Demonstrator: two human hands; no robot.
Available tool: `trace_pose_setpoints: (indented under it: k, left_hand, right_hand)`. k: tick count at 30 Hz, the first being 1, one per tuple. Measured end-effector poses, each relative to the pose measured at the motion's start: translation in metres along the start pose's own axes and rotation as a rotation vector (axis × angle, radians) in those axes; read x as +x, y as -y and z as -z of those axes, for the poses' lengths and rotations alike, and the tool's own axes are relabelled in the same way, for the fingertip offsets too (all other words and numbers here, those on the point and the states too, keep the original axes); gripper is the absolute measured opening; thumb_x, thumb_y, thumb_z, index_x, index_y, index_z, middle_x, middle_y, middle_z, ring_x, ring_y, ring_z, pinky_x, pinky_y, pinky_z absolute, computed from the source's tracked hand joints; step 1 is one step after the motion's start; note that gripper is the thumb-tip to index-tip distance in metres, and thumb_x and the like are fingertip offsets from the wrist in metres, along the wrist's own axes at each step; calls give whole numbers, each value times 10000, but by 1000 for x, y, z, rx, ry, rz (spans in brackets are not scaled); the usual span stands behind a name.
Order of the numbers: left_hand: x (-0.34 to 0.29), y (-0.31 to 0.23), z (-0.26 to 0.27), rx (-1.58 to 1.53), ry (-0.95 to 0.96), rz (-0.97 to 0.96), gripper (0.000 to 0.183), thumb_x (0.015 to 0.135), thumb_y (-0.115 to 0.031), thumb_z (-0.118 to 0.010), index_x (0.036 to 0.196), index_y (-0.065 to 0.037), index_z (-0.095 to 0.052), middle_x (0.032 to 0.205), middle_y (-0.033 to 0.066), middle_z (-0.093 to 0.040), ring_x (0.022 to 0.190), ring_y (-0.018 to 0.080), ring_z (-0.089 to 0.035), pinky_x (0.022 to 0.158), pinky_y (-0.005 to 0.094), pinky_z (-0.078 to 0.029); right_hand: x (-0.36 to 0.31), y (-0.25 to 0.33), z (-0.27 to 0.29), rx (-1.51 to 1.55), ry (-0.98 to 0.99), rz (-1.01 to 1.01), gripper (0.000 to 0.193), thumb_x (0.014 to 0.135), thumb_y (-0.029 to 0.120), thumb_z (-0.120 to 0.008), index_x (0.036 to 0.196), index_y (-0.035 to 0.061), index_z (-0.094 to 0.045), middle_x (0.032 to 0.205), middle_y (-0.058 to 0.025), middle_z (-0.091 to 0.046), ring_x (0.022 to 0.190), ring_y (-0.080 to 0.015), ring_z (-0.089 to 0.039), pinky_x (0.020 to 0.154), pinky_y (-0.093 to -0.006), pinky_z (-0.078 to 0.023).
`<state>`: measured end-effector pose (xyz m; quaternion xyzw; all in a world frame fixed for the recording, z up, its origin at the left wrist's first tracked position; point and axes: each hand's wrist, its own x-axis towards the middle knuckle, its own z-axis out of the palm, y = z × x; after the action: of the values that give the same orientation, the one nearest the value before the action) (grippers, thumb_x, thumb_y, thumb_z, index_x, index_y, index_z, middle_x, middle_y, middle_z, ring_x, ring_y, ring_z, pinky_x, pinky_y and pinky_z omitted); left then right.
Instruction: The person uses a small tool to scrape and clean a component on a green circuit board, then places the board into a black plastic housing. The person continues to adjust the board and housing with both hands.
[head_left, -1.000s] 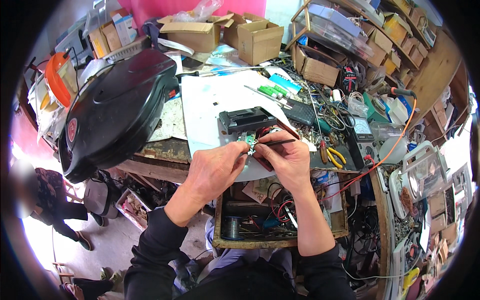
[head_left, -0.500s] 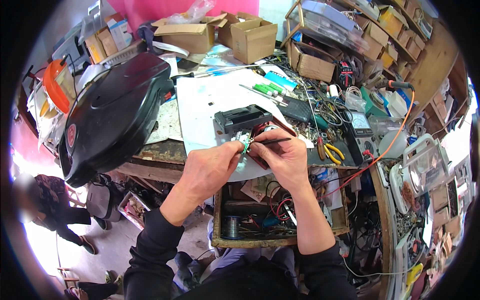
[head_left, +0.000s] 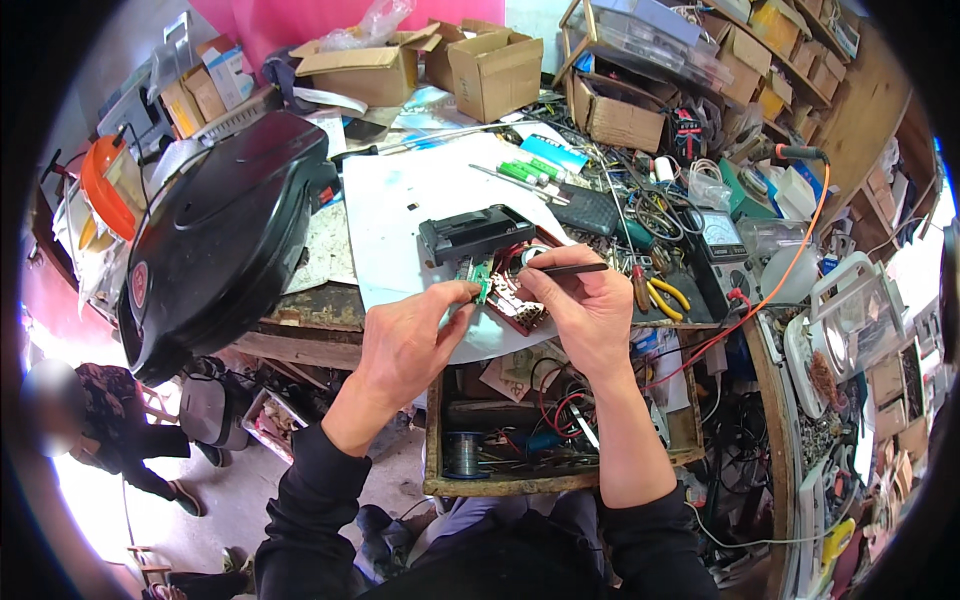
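Between the thumb and fingers of my left hand [head_left: 405, 335], a small green circuit board [head_left: 483, 282] stands on edge. My right hand [head_left: 585, 315] is closed round a slim black tool [head_left: 575, 268], whose far end points out to the right; its kind is unclear. Just under and between my hands lies an opened red casing [head_left: 522, 318] with pale parts inside, partly covered by my right fingers. Behind it rests a black plastic housing [head_left: 480, 232] on a white sheet [head_left: 385, 210].
To the left sits a large black cover [head_left: 225, 230]. Green-and-white cylinders [head_left: 530, 172], yellow-handled pliers [head_left: 668, 299] and an analog meter [head_left: 722, 240] are on the right. An open drawer [head_left: 560, 485] with a wire spool juts out below the bench. Another person [head_left: 130, 420] is at lower left.
My right hand has drawn away to the right from the circuit board, tool still in its grip, so more of the red casing shows. The left hand keeps the board.
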<state>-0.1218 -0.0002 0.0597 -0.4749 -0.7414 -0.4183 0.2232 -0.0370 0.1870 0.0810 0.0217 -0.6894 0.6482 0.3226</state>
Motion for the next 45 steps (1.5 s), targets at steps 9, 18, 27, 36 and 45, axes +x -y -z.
trace_pose_setpoints:
  k: [9, 18, 27, 36, 45]
  left_hand:
    - [-1, 1, 2, 24, 20, -17, 265, 858, -13, -732, 1094, -47, -618, 976, 88, -745, 689, 200, -714, 543, 288, -526]
    - [1, -1, 2, -51, -101, -24, 222, 859, -41, -738, 1062, -59, -650, 930, 86, -745, 659, 220, -707, 570, 318, -536]
    - [17, 23, 13, -428, -255, 358, 125, 1004, -114, -602, 972, -7, -547, 751, 3, -582, 672, 49, -536, 599, 197, -413]
    - [24, 52, 16, -635, -330, 548, 168, 986, -165, -646, 915, -29, -578, 684, -40, -530, 570, 17, -439, 520, 182, -309]
    - [26, 53, 20, -590, -310, 548, 162, 979, -157, -646, 918, -20, -586, 696, -30, -527, 601, 27, -453, 550, 196, -338]
  right_hand:
    - [0, 7, 3, 20, -55, 31, 81, 912, -5, -700, 978, -36, -666, 852, -78, -715, 774, -115, -700, 682, -236, -564]
    - [11, 30, 44, -195, -316, 47, 232, 963, 97, -666, 1151, -5, -575, 775, -55, -658, 601, -82, -598, 536, -212, -461]
    - [6, 36, 83, -890, -322, 7, 222, 895, 172, -704, 812, -25, -645, 648, -172, -586, 562, -287, -543, 562, -377, -422]
    - [1, 28, 77, -1138, -113, -113, 199, 832, 194, -721, 801, 3, -677, 776, -212, -674, 773, -400, -664, 704, -475, -516]
    - [-1, 25, 64, -1371, -116, 25, 239, 806, 188, -758, 784, -4, -617, 779, -229, -662, 776, -431, -658, 685, -511, -520]
